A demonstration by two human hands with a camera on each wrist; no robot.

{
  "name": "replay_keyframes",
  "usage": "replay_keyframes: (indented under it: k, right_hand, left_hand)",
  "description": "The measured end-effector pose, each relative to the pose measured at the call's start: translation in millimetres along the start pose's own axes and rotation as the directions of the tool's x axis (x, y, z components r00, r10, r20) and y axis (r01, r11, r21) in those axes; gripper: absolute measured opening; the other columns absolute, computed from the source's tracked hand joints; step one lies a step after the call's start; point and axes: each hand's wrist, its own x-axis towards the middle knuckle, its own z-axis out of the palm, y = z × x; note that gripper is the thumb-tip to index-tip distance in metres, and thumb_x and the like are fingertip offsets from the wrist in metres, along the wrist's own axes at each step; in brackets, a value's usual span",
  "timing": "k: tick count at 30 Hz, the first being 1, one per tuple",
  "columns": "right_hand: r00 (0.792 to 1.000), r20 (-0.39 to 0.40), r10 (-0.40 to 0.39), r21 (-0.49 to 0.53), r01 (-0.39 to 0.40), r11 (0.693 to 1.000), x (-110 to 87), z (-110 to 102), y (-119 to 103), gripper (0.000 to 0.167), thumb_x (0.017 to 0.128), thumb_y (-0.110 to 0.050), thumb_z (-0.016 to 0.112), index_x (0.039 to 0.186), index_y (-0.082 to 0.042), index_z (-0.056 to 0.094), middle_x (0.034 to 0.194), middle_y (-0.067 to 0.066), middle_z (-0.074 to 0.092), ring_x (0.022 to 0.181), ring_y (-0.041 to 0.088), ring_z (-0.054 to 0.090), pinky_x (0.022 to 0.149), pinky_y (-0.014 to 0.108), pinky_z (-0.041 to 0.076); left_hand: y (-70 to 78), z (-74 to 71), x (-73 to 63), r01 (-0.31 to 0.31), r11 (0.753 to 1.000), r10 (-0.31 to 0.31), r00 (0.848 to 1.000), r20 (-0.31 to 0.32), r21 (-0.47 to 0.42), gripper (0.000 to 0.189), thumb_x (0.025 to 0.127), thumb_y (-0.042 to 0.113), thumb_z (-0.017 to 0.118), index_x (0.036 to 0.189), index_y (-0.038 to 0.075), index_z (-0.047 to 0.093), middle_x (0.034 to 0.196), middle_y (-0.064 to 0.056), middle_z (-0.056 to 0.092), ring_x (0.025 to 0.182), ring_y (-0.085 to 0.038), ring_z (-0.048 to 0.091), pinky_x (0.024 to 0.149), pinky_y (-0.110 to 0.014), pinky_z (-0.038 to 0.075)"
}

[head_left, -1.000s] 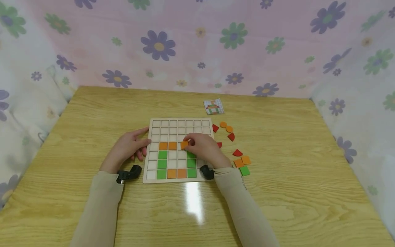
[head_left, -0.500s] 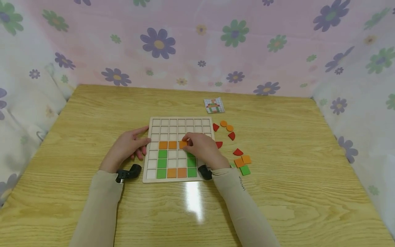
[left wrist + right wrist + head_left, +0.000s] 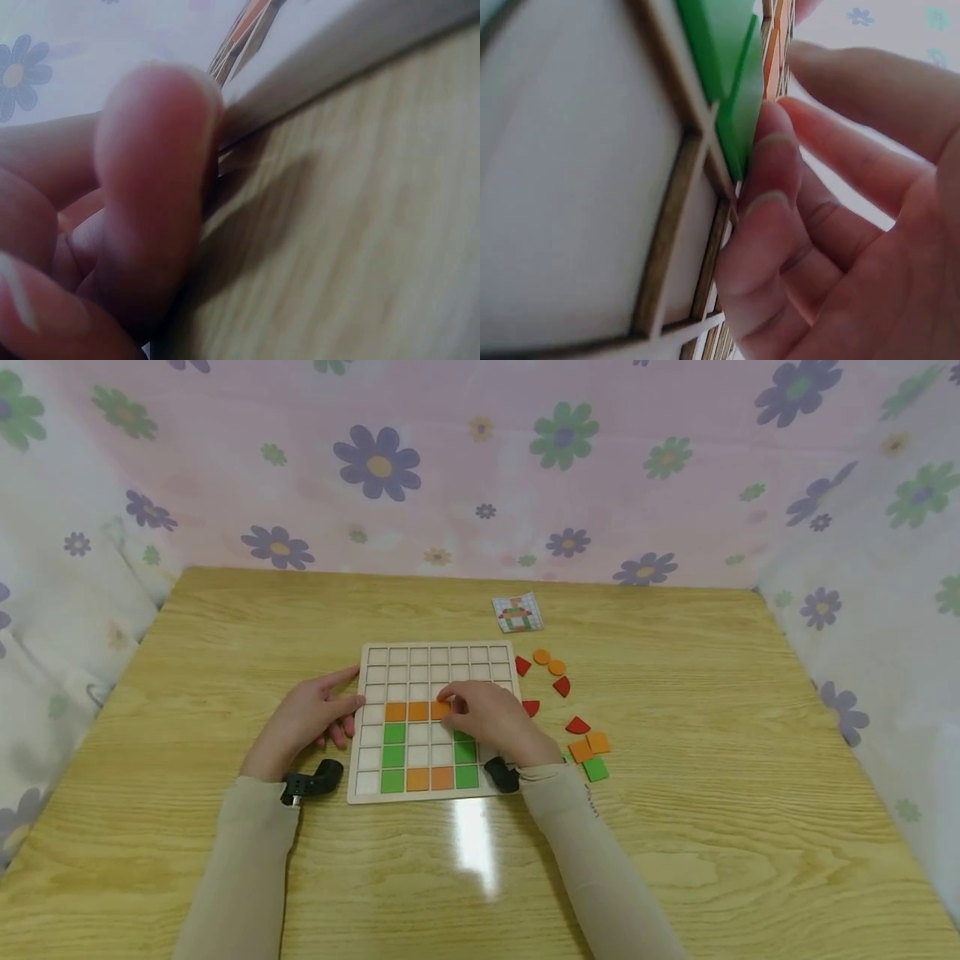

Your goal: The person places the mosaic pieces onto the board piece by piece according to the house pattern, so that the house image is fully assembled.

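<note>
A wooden grid board (image 3: 375, 670) lies on the table, with orange and green square tiles in several cells. My right hand (image 3: 491, 718) is over the board's middle. Its fingertips and thumb still pinch an orange square tile (image 3: 438, 710), which lies in the row beside two other orange tiles. In the right wrist view, curled fingers (image 3: 769, 225) rest by the grid bars near a green tile (image 3: 739, 105). My left hand (image 3: 303, 722) rests against the board's left edge, index finger extended and thumb touching the rim. In the left wrist view, a fingertip (image 3: 157, 142) is beside the board's side.
A small pattern card (image 3: 517, 612) lies behind the board. Right of it are orange discs (image 3: 542, 657), several red quarter-circle pieces (image 3: 577, 725), loose orange squares (image 3: 597, 742) and a green square (image 3: 596, 768). A flowered cloth (image 3: 450, 468) hangs behind the table.
The right hand has moved slightly left, bringing the orange square tile in line beside the other two orange tiles. The left hand has stayed at the board's edge.
</note>
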Motion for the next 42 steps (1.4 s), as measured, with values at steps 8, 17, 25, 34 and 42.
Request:
replay_keyframes:
  k: [8,17,25,34,42]
  right_hand:
    - [1.0,0.01,-0.007,0.059,0.007,0.998,-5.6,-12,3,0.025,0.087,-0.031,0.057,0.11,-0.022,0.061,0.084,-0.009,0.056,0.075,0.009,0.05,0.068,0.025,0.042]
    - [0.997,0.066,0.032,0.092,-0.038,0.995,-21.9,-27,11,0.029,0.088,-0.035,0.054,0.115,-0.024,0.058,0.09,-0.008,0.056,0.079,0.011,0.051,0.07,0.027,0.042]
    - [0.996,0.033,0.087,0.125,-0.091,0.988,-44.3,-40,32,0.032,0.089,-0.036,0.053,0.117,-0.023,0.057,0.094,-0.006,0.057,0.081,0.012,0.053,0.071,0.031,0.044]
    - [0.989,0.035,0.143,0.121,-0.146,0.982,-70.7,-50,64,0.031,0.089,-0.035,0.054,0.116,-0.021,0.057,0.094,-0.004,0.058,0.086,0.014,0.053,0.077,0.034,0.043]
    - [0.98,0.003,0.2,0.138,-0.199,0.97,-98.6,-56,96,0.032,0.089,-0.036,0.053,0.116,-0.018,0.057,0.1,0.0,0.059,0.089,0.017,0.054,0.079,0.037,0.043]
  left_hand:
    - [2.2,-2.7,1.8,-0.004,1.0,0.004,1.0,-0.006,0.007,0.063,0.086,0.044,0.055,0.14,0.032,0.027,0.068,-0.013,0.062,0.053,-0.027,0.059,0.04,-0.031,0.041]
    - [3.4,0.9,0.8,0.041,0.999,-0.042,0.999,-0.019,-0.028,0.061,0.086,0.044,0.055,0.139,0.035,0.028,0.069,-0.014,0.062,0.054,-0.028,0.061,0.04,-0.031,0.041]
    - [4.7,1.9,0.1,0.059,0.998,-0.06,0.998,-0.038,-0.01,0.06,0.087,0.043,0.054,0.14,0.034,0.027,0.068,-0.013,0.062,0.053,-0.026,0.061,0.041,-0.03,0.042]
    - [4.4,2.8,-1.6,0.044,0.999,-0.045,0.998,-0.042,-0.012,0.058,0.087,0.041,0.054,0.139,0.034,0.029,0.067,-0.013,0.062,0.052,-0.027,0.06,0.041,-0.03,0.042]
    - [2.0,1.5,-1.5,0.022,1.0,-0.022,0.999,-0.043,-0.002,0.059,0.087,0.043,0.054,0.139,0.035,0.028,0.067,-0.013,0.062,0.053,-0.028,0.06,0.041,-0.031,0.043]
